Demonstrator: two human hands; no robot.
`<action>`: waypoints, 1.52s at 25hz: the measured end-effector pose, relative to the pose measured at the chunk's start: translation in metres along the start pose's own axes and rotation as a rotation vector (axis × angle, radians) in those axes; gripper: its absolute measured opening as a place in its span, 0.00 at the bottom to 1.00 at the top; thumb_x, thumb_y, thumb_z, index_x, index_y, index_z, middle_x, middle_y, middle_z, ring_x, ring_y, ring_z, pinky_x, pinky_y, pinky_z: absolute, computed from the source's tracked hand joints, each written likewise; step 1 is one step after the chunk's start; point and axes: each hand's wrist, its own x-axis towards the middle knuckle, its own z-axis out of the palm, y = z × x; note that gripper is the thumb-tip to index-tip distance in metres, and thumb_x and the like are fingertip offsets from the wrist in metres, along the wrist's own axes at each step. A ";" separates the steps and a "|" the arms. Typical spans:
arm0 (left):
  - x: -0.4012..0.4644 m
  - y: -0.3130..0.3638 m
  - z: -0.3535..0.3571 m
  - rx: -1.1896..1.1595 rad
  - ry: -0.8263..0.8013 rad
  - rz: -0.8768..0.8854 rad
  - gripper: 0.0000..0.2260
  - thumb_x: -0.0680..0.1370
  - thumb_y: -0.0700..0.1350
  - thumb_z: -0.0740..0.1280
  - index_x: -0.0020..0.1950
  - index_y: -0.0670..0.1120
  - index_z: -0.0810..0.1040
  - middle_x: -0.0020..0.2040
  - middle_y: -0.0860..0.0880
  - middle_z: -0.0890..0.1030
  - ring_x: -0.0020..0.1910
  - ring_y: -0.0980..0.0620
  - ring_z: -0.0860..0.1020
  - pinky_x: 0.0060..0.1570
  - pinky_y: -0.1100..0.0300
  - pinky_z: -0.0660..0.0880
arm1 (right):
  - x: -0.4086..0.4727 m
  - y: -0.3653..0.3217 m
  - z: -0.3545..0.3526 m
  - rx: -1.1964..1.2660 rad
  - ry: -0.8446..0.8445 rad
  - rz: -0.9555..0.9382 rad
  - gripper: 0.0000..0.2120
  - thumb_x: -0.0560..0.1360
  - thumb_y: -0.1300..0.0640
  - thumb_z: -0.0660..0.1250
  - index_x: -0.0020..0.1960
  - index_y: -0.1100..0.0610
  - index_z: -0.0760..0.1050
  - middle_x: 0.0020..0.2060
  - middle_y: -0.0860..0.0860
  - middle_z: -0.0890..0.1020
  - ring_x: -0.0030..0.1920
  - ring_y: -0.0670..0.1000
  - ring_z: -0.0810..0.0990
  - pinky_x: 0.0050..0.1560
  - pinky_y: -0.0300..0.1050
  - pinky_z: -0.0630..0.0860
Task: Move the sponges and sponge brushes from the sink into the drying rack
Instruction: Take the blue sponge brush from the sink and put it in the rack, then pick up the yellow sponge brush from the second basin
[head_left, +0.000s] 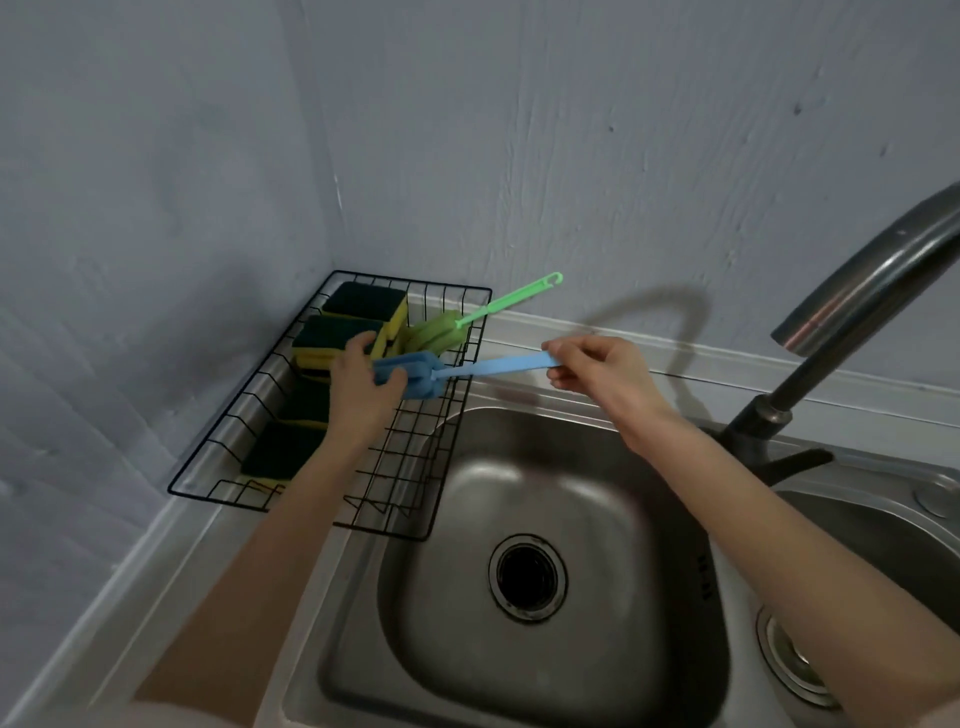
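A black wire drying rack (208, 457) stands in the corner left of the steel sink (545, 499). Several yellow sponges with dark green tops (363, 304) lie in the rack. A green sponge brush (434, 332) rests at the rack's far end, its handle sticking out over the rim. A blue sponge brush (483, 368) is held level above the rack's right side. My left hand (358, 384) grips its foam head. My right hand (597, 369) pinches the end of its handle. The sink basin shows only its drain (527, 574).
A dark curved faucet (831, 312) rises at the right, its spout reaching over the sink. A second basin with a drain (795, 665) lies at the far right. Grey walls close in behind and to the left of the rack.
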 end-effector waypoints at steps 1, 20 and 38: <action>0.009 -0.001 0.006 0.063 -0.055 0.057 0.21 0.75 0.40 0.63 0.67 0.43 0.63 0.67 0.38 0.68 0.63 0.43 0.70 0.60 0.53 0.70 | 0.010 0.000 0.001 -0.012 0.010 0.001 0.11 0.76 0.63 0.62 0.54 0.67 0.78 0.34 0.51 0.79 0.26 0.41 0.79 0.36 0.29 0.79; 0.062 -0.026 0.060 0.264 -0.303 0.174 0.23 0.76 0.37 0.60 0.70 0.43 0.58 0.71 0.42 0.63 0.70 0.45 0.61 0.69 0.54 0.59 | 0.093 0.032 0.027 -0.067 0.059 0.128 0.08 0.76 0.55 0.62 0.52 0.58 0.73 0.40 0.51 0.78 0.37 0.45 0.78 0.38 0.34 0.77; -0.082 0.048 0.063 0.334 -0.413 0.393 0.17 0.75 0.40 0.62 0.64 0.42 0.68 0.65 0.41 0.72 0.64 0.45 0.70 0.64 0.56 0.64 | -0.046 0.045 -0.081 -0.597 -0.048 0.101 0.22 0.75 0.57 0.64 0.67 0.58 0.67 0.64 0.57 0.74 0.64 0.55 0.73 0.66 0.46 0.67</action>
